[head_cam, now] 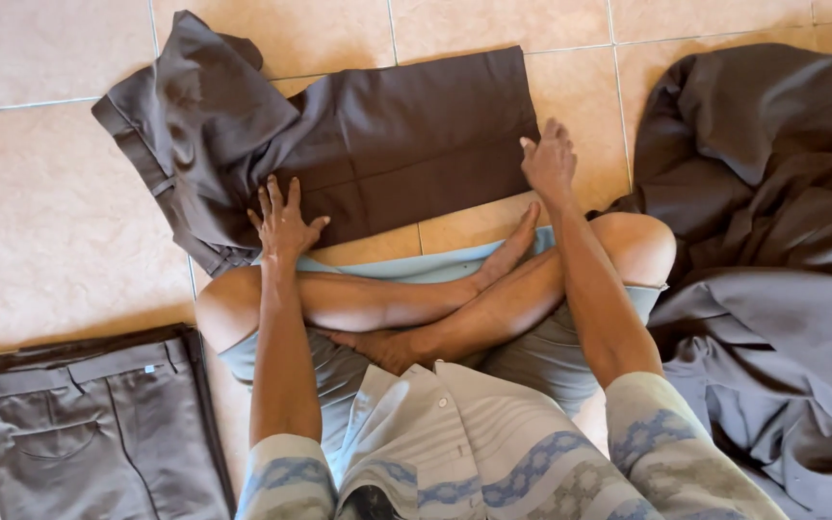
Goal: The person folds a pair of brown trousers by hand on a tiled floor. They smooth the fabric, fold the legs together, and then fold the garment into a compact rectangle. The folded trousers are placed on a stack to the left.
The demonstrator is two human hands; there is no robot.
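Note:
A pair of dark brown trousers [387, 135] lies folded on the tiled floor in front of my crossed legs. Its waistband end [180, 106] is bunched up at the left. My left hand [283, 220] presses flat on the near edge of the trousers, fingers spread. My right hand [549, 159] rests on the right end of the folded legs, fingers on the cloth's corner. Neither hand grips anything.
A second pair of grey-brown trousers [98, 424] lies folded at the lower left. A heap of dark brown clothes [772, 231] fills the right side. Beige floor tiles [40, 221] lie all around. My crossed bare legs [435, 299] sit between me and the trousers.

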